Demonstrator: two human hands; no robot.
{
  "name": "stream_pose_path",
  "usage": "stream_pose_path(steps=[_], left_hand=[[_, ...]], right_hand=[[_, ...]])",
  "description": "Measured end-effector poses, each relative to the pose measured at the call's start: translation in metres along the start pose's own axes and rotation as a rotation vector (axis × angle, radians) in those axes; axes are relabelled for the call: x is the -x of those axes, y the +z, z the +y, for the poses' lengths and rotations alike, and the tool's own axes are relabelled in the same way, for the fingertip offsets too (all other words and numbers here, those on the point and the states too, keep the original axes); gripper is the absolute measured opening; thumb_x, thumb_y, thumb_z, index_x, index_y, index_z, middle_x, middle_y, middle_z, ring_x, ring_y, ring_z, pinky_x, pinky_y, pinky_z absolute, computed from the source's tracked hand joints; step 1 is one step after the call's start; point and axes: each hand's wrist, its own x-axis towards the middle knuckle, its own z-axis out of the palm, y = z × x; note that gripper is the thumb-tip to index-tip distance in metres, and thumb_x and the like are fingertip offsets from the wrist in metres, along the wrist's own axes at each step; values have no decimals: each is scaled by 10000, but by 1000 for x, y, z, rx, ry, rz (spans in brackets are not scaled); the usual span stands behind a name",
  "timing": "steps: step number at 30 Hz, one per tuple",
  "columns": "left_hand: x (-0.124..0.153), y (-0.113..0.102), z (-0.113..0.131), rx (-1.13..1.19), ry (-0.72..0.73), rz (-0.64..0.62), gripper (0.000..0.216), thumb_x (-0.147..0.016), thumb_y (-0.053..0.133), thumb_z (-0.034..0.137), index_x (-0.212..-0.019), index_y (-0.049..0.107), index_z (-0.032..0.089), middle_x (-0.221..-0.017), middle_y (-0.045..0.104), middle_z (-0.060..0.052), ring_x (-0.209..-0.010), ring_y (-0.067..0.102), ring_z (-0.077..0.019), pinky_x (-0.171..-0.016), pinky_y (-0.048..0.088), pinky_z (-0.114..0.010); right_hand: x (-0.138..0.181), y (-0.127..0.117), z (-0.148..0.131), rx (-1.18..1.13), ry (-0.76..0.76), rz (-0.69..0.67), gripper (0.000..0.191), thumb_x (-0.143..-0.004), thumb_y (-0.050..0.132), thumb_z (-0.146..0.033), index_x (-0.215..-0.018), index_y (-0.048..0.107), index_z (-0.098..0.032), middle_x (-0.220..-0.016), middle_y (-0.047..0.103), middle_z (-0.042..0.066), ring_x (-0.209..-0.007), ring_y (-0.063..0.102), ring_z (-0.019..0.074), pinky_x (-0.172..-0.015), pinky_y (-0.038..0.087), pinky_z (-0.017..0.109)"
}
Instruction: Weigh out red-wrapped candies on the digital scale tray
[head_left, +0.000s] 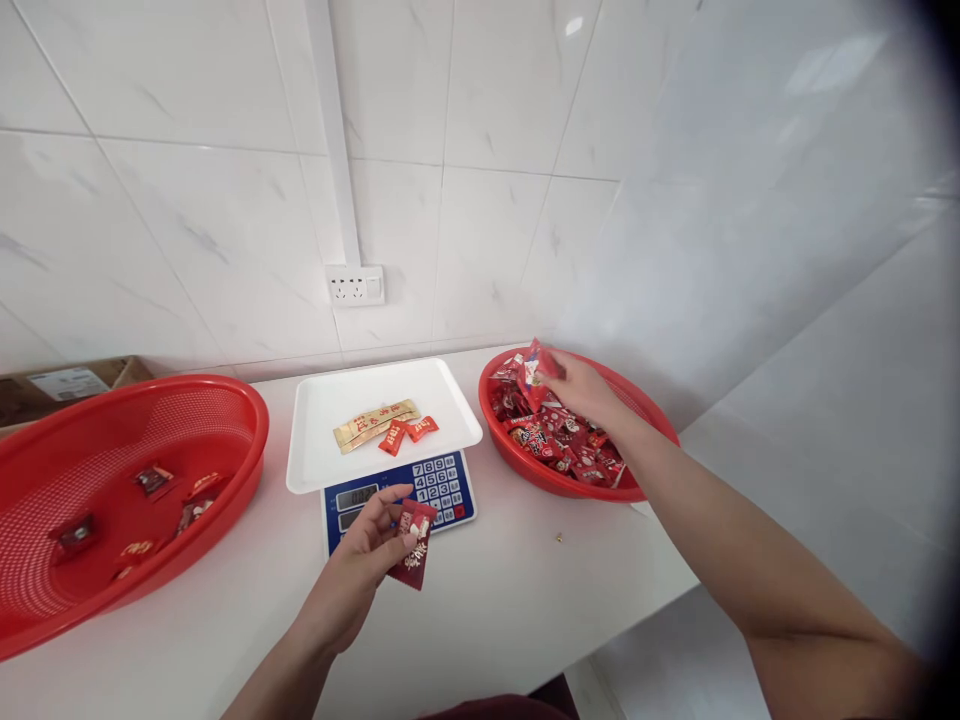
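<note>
My left hand [371, 540] is closed on a dark red snack packet [415, 545], held in front of the weighing scale [442, 490]. On the scale's white tray [315, 440] lie gold stick sachets [375, 424] and small orange-red packets [407, 433]. Over the right red basket [517, 462] my right hand [574, 385] pinches a bright red packet [534, 374]. Below it the basket holds many red and dark red snack packets [562, 435]. Part of the scale's display is covered by my left hand.
A larger red basket [251, 420] with several scattered packets stands at the left. Behind it is a cardboard box [127, 372]. A wall socket [355, 286] sits above the scale. A tiny gold-coloured bit [559, 538] lies on the white table [517, 590].
</note>
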Motion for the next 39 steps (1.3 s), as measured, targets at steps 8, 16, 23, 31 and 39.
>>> stream_pose_path(steps=[8,16,23,31,39], left_hand=[[-8,8,-4,185,-38,-74,396,-685,653,201,-1061,546,266,-918,580,8,-707,546,-114,-654,471,-269],[-12,31,3,266,-2,-150,386,-718,648,515,-897,502,206,-634,503,48,-468,422,-54,-378,264,-139],[-10,6,-11,-89,135,35,371,-741,608,527,-816,541,170,-532,416,75,-429,291,-45,-392,213,-169],[-2,-4,-15,-188,165,-11,354,-770,607,461,-960,624,163,-599,499,34,-476,305,-58,-438,226,-197],[-3,-8,-12,-83,155,12,374,-777,560,526,-918,532,181,-659,483,44,-448,288,-35,-421,183,-178]], right_hand=[[39,-4,-38,-962,168,-175,272,-774,588,-266,-1044,559,-261,-911,631,-2,-832,627,158,-755,549,326],[97,51,-93,-1067,-19,-454,467,-776,640,-374,-1214,501,-292,-1162,599,29,-1093,550,211,-937,457,371],[109,56,-95,-785,12,-634,449,-768,568,-545,-1033,599,-184,-929,656,73,-812,621,212,-666,520,329],[113,53,-79,-637,14,-825,378,-792,535,-531,-863,593,-164,-793,627,47,-708,592,163,-611,496,282],[99,59,-78,-633,122,-746,433,-766,532,-585,-671,532,-163,-548,519,-15,-492,482,97,-472,384,227]])
